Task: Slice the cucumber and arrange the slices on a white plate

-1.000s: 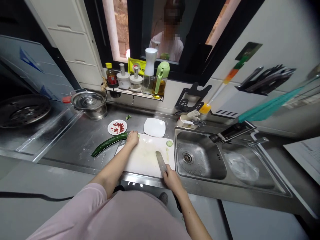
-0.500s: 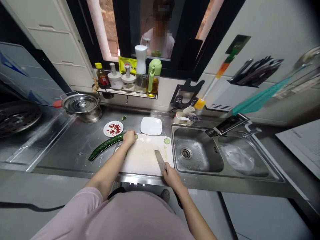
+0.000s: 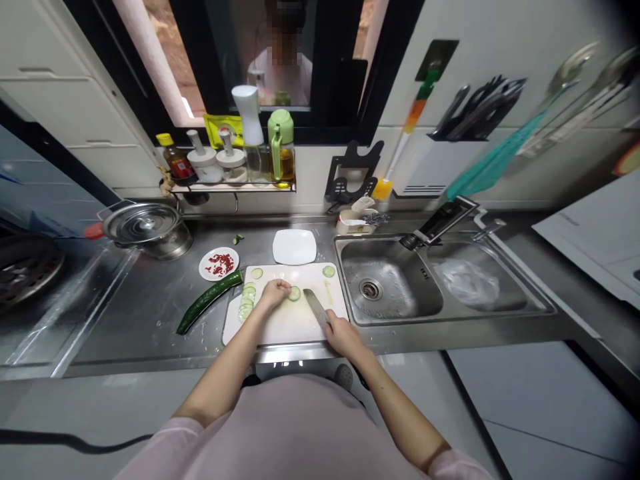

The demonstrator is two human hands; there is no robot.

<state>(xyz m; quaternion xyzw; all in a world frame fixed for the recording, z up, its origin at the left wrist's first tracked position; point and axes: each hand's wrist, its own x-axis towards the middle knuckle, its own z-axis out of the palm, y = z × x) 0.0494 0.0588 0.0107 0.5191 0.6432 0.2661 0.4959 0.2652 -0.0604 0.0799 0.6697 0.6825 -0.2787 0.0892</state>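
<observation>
A white cutting board (image 3: pixel 295 321) lies on the steel counter in front of me. My left hand (image 3: pixel 275 291) rests on it with fingers curled, touching a round cucumber slice (image 3: pixel 295 293). Several more slices (image 3: pixel 247 300) lie in a row at the board's left edge, with single slices (image 3: pixel 329 271) near its far edge. A long dark cucumber (image 3: pixel 207 301) lies half off the board to the left. My right hand (image 3: pixel 340 333) grips a knife (image 3: pixel 316 308), whose blade points toward the slice.
A small plate of chopped red chili (image 3: pixel 219 264) and a bare white plate (image 3: pixel 295 247) sit behind the board. A steel sink (image 3: pixel 395 287) lies right, a lidded pot (image 3: pixel 145 229) left. Bottles stand on a shelf (image 3: pixel 235 167). A person stands beyond the window.
My left hand has let go of the long cucumber's end and come to a slice at the board's middle. The row of slices now shows. The knife hand has barely shifted; my view has turned left.
</observation>
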